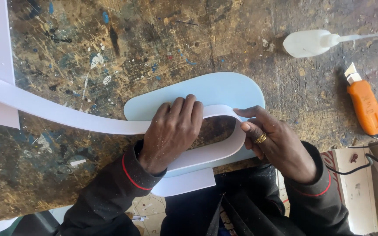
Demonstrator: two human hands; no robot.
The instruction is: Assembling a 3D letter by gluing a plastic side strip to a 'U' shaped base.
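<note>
The left hand (171, 131) is pressing the long white plastic strip (66, 114) against the pale blue rounded foam panel (224, 89). At three o'clock the right hand (276, 142) is pinching the strip's bend. If either grip is easing, the strip is probably springing off the edge.

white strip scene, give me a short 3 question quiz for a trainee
1. True or false: the left hand presses the white strip down on the pale blue panel.
2. Which tool lies at the right edge of the workbench? A) orange utility knife B) red scissors C) steel ruler
3. What stands beyond the panel, nozzle pointing right?

Key
1. True; the right hand bends the strip round the panel's curved end.
2. A, the orange utility knife.
3. The white squeeze bottle.
</note>
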